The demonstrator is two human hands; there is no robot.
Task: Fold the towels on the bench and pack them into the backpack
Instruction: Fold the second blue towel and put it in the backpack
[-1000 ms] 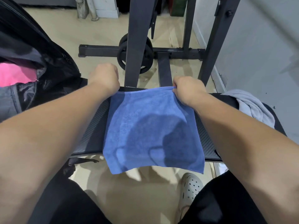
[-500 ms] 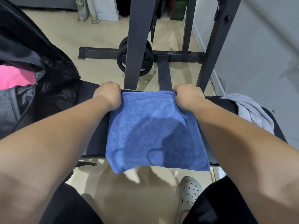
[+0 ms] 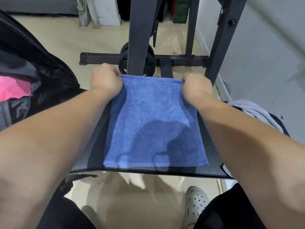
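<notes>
Across the black textured padded worktop (image 3: 94, 154), towel folding is under way. Black open backpack (image 3: 49, 76) is sitting at the left end. Blue terry towel (image 3: 151, 123) is lying mid-worktop, its near hem just inside the front edge. Crumpled pale grey towel (image 3: 257, 111) is waiting at right. Left hand (image 3: 105, 80) and right hand (image 3: 196, 86) are each pinching a far corner, fingers curled. Judgement: keeping both corners level and taut, then landing them on the near hem, is looking best.

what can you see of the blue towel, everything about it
The blue towel looks like terry cloth with stitched hems. It lies spread flat across the black bench, its near hem just inside the bench's near edge. The left hand and right hand each grip a far corner, holding that edge taut. A shadow falls across it.
</notes>
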